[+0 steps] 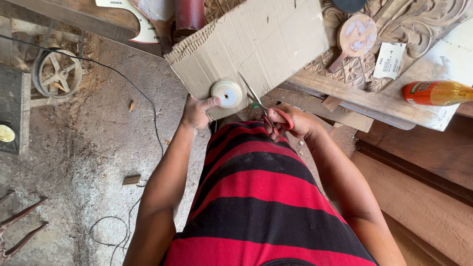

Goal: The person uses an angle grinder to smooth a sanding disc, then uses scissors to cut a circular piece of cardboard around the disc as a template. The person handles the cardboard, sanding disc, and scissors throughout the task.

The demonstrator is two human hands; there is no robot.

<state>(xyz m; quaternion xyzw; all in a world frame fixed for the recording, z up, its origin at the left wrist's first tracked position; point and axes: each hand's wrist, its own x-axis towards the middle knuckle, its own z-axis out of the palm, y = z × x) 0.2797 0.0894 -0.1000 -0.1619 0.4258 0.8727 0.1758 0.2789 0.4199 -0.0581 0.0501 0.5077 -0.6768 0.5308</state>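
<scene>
A woodworking workshop: carved wooden panels (414, 22) lie on the desk (345, 93), sawdust covers the floor (88, 148), and a pulley wheel (56, 73) stands nearby.

Orange bottle (436, 93) lying on carved wood panel (394, 29); metal pulley wheel (56, 73) far left; black cable (148, 106) across floor.

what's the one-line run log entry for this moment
left hand: pins round disc on cardboard sheet | right hand: red-handled scissors cutting the cardboard | scene: carved wood bench
</scene>
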